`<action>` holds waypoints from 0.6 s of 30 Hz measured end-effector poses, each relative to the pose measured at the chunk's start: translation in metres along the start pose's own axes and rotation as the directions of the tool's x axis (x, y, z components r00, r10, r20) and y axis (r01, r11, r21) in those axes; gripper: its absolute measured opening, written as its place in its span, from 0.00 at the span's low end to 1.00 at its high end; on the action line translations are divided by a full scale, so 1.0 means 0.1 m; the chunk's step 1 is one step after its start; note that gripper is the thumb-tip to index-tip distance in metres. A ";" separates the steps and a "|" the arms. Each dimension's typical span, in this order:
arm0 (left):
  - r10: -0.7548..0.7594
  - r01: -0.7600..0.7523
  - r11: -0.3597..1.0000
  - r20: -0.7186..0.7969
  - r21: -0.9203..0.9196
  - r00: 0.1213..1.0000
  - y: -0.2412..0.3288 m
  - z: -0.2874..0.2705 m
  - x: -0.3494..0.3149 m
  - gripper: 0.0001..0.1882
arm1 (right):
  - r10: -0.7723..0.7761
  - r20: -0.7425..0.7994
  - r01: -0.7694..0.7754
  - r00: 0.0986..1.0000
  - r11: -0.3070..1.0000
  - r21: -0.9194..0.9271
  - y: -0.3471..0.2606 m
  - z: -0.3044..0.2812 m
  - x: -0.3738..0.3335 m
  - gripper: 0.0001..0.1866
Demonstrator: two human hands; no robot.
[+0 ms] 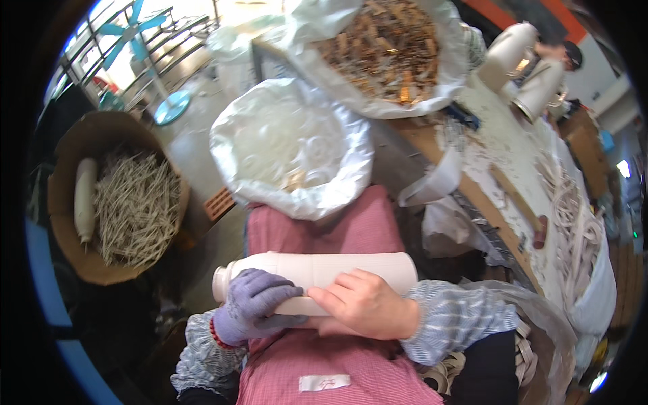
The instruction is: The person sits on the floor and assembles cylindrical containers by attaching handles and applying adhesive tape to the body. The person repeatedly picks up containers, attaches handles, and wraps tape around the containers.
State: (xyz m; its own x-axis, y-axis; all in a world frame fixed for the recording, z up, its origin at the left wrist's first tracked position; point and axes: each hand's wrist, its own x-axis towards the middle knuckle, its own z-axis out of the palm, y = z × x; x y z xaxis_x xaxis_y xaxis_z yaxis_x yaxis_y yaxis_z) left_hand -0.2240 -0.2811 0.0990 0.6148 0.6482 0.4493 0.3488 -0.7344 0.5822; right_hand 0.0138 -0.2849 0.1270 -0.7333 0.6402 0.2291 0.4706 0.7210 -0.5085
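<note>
A pale bottle (317,267) is lying across the pink apron (324,233) at the lower centre of the frame, its long axis running nearly level, its neck pointing left. The gloved left hand (255,307) is grasping it near the neck, fingers curled; the right hand (364,305) is resting bent fingers on its body, whether gripping I cannot tell.

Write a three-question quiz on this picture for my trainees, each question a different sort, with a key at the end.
1. Which hand wears the purple glove?
2. True or false: the left hand and the right hand both touch the pale bottle.
3. What is the main colour of the fan?
A. Red
B. Turquoise
C. Yellow

Key: 1. The left. 2. True. 3. B.
</note>
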 end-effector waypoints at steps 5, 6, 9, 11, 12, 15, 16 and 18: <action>0.031 -0.042 0.982 0.057 0.185 0.998 -0.10 -0.17 0.66 0.27 | 0.216 -0.145 -0.206 0.966 0.975 0.083 0.33 -0.47 -0.35 0.18; -0.052 0.053 0.999 0.073 -0.011 0.996 -0.14 -0.19 0.78 0.28 | 0.236 -0.295 -0.153 0.926 0.948 0.280 0.46 -0.60 -0.50 0.18; -0.150 0.153 0.854 0.047 -0.497 0.988 -0.25 0.04 1.10 0.24 | 0.617 -0.073 -0.368 0.784 0.556 0.745 0.73 -0.84 -1.06 0.18; -0.332 0.315 0.786 0.065 -0.531 0.941 -0.42 0.36 1.35 0.18 | 0.668 -0.109 -0.364 0.736 0.526 0.769 0.95 -0.85 -1.31 0.20; -0.309 0.305 0.827 0.071 -0.472 0.949 -0.54 0.51 1.47 0.15 | 0.674 -0.094 -0.431 0.733 0.566 0.703 1.11 -0.92 -1.43 0.22; -0.043 0.070 0.956 0.097 -0.285 0.994 -0.99 0.90 1.75 0.13 | 0.835 -0.423 -0.485 0.351 0.549 0.681 1.66 -1.35 -1.94 0.20; -0.052 0.092 0.971 0.180 -0.222 0.982 -1.17 0.95 1.80 0.14 | 0.779 -0.618 -0.714 0.106 0.492 0.497 1.84 -1.51 -2.15 0.22; 0.181 -0.205 0.973 0.202 0.103 0.962 -1.52 0.99 1.86 0.14 | 0.746 -0.666 -0.924 -0.017 0.242 0.295 2.05 -1.78 -2.66 0.22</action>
State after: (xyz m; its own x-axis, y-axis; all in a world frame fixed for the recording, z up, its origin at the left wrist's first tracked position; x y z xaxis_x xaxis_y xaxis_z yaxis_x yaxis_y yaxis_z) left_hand -0.0928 -0.0692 0.0269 0.7980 0.4500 0.4008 0.2865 -0.8685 0.4046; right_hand 0.3930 -0.2600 0.1097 0.6905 0.7033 0.1691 0.6467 -0.4955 -0.5799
